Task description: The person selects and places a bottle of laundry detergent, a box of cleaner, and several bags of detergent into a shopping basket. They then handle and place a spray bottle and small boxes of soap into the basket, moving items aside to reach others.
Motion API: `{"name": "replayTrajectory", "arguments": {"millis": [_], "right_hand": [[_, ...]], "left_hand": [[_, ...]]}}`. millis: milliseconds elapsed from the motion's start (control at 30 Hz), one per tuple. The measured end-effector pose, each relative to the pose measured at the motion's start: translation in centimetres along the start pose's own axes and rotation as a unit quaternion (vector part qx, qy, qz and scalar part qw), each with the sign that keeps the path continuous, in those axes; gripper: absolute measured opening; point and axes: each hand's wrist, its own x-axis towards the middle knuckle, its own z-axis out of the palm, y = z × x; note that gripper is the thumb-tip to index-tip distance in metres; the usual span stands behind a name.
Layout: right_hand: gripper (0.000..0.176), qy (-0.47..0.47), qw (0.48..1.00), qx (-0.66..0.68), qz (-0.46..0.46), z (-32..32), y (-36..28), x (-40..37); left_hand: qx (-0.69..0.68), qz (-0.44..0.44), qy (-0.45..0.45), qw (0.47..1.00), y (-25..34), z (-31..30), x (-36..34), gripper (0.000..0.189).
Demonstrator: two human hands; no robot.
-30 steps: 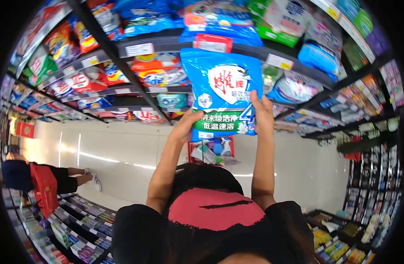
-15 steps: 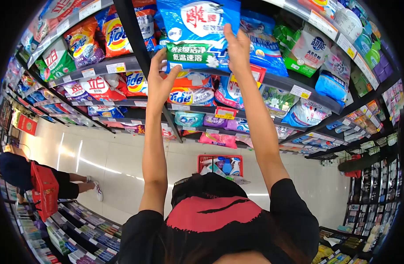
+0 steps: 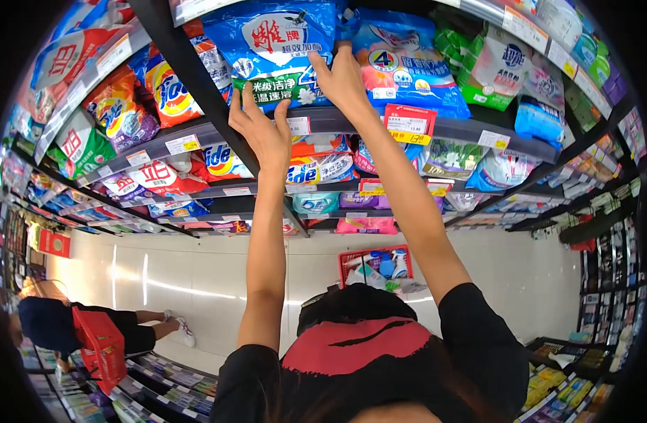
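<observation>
Top shelf [image 3: 320,120], detergent row: blue bag [image 3: 270,42], which a second ago I saw held out in the aisle below the shelves, now stands on the ledge among its neighbours. Left hand [image 3: 263,134] open, fingertips against the bag's lower edge; right hand [image 3: 346,81] open, fingers spread flat on its lower right corner, neither gripping. I judge the placing all but done.

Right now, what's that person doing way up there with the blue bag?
A person reaches up with both arms to a high store shelf. The left hand and right hand press, fingers spread, against the lower edge of a blue detergent bag sitting on that shelf among other bags. A red basket of bottles stands on the floor below.
</observation>
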Motion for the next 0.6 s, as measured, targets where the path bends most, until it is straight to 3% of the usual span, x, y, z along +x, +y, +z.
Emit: {"name": "replayTrajectory", "arguments": {"millis": [67, 100, 167, 200, 267, 300, 333, 367, 400, 433, 467, 533, 567, 600], "right_hand": [[0.049, 0.050, 0.997, -0.017, -0.056, -1.3, -0.4, -1.1], [0.044, 0.054, 0.998, 0.039, -0.017, -3.1, -2.5, -2.6], [0.037, 0.055, 0.996, 0.063, -0.023, -6.1, -4.4, -6.6], [0.025, 0.005, 0.993, 0.098, 0.060, -7.9, -5.7, -9.5], [0.013, -0.060, 0.991, 0.081, 0.087, -9.3, -3.7, -16.4], [0.014, -0.129, 0.986, 0.076, 0.076, -10.1, -1.4, -20.5], [0.017, -0.279, 0.936, 0.047, 0.209, -11.2, 1.3, -24.9], [0.022, -0.354, 0.912, -0.028, 0.205, -12.7, 3.6, -29.5], [0.031, -0.468, 0.838, -0.146, 0.240, -14.5, 7.6, -36.3], [0.029, -0.529, 0.780, -0.220, 0.252, -16.8, 10.6, -42.3], [0.024, -0.561, 0.699, -0.270, 0.352, -19.2, 13.4, -48.3], [0.023, -0.470, 0.719, -0.277, 0.430, -26.2, 19.8, -64.9], [0.020, -0.265, 0.693, -0.383, 0.551, -28.6, 18.0, -69.6], [0.018, -0.103, 0.584, -0.294, 0.750, -30.8, 15.1, -70.3]], "left_hand": [[-0.013, -0.009, -0.002, 1.000, 0.2, 0.1, 0.1, 0.068], [-0.013, -0.009, -0.002, 1.000, 0.2, 0.2, 0.0, 0.068], [0.004, 0.006, 0.003, 1.000, -0.1, 0.2, 0.0, 0.070], [-0.007, 0.012, 0.007, 1.000, -0.3, -0.3, 0.0, 0.068], [-0.048, 0.021, 0.007, 0.999, 0.2, -1.4, 0.4, 0.065], [-0.114, -0.023, 0.021, 0.993, 1.4, -2.4, 0.8, 0.058], [-0.184, -0.072, 0.029, 0.980, 3.5, -4.1, 1.3, 0.051], [-0.257, -0.121, 0.016, 0.959, 6.9, -6.8, 2.4, 0.042], [-0.358, -0.084, 0.051, 0.929, 8.7, -8.5, 2.9, 0.039], [-0.463, -0.042, 0.050, 0.884, 10.7, -9.9, 2.9, 0.039], [-0.559, -0.002, 0.057, 0.827, 12.6, -11.9, 3.0, 0.041], [-0.715, 0.074, 0.081, 0.690, 15.5, -15.7, 3.4, 0.051], [-0.777, 0.109, 0.096, 0.612, 16.5, -17.4, 3.7, 0.058], [-0.831, 0.139, 0.111, 0.528, 17.6, -18.5, 4.1, 0.066]]}}
